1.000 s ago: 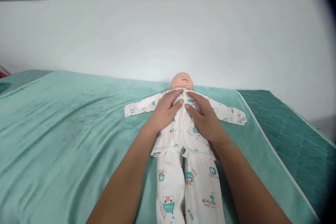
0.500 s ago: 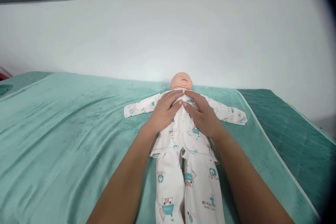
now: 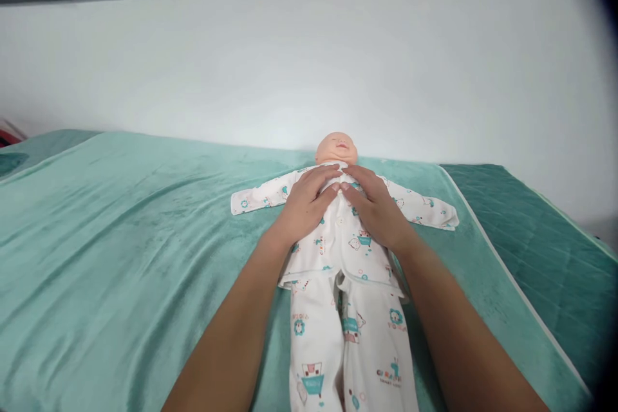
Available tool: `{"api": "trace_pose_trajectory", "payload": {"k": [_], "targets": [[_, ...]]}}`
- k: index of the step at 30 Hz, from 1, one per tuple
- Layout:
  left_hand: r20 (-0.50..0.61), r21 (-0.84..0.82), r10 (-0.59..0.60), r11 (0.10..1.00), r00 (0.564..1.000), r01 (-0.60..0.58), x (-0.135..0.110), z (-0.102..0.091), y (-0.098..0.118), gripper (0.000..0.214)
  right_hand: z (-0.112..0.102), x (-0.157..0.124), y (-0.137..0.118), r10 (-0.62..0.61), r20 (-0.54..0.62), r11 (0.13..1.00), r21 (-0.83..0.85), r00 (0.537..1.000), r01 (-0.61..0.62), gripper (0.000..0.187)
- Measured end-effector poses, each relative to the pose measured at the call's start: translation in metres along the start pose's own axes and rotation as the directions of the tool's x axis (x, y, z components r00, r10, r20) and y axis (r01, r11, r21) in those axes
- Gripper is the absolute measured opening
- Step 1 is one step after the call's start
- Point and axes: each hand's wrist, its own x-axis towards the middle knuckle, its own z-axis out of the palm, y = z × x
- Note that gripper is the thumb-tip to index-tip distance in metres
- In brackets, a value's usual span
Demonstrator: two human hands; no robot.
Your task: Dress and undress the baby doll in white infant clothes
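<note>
A baby doll [image 3: 337, 149] lies on its back, its head toward the wall. It wears a white printed top [image 3: 340, 251] with long sleeves spread to both sides, and matching trousers [image 3: 316, 347] that run toward me. On the left side of the doll's chest rests my left hand [image 3: 309, 201], flat with fingers stretched. My right hand [image 3: 374, 205] lies likewise on the right side of the chest. The fingertips and thumbs of both hands nearly meet over the front of the top, just below the neck. Neither hand grips anything.
A light green blanket [image 3: 145, 238] with soft wrinkles lies under the doll. Darker green quilted cloth [image 3: 541, 238] shows at the right. Behind the bed stands a white wall [image 3: 309, 64] with a dark band along the top. Something red [image 3: 9, 135] shows at the far left edge.
The whole view has shifted slightly, so the doll and both hands appear a little further right. The hands keep the same place on the chest.
</note>
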Motion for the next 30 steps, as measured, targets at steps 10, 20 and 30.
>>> {"api": "trace_pose_trajectory", "payload": {"k": [10,20,30], "targets": [[0.010,0.017,0.005,1.000,1.000,-0.005,-0.001,-0.001,0.000,0.034,0.001,0.003,0.006,0.009,-0.022,0.997,0.081,1.000,-0.007,0.038],[-0.093,-0.089,-0.125,0.989,0.988,0.117,-0.003,0.002,0.000,0.034,0.000,-0.003,-0.002,0.163,-0.106,0.957,0.257,0.981,-0.131,0.031],[-0.170,-0.134,-0.180,0.978,0.969,0.158,-0.006,0.003,-0.008,0.027,-0.001,-0.003,-0.001,0.269,-0.129,0.933,0.280,0.955,-0.225,0.036]]}}
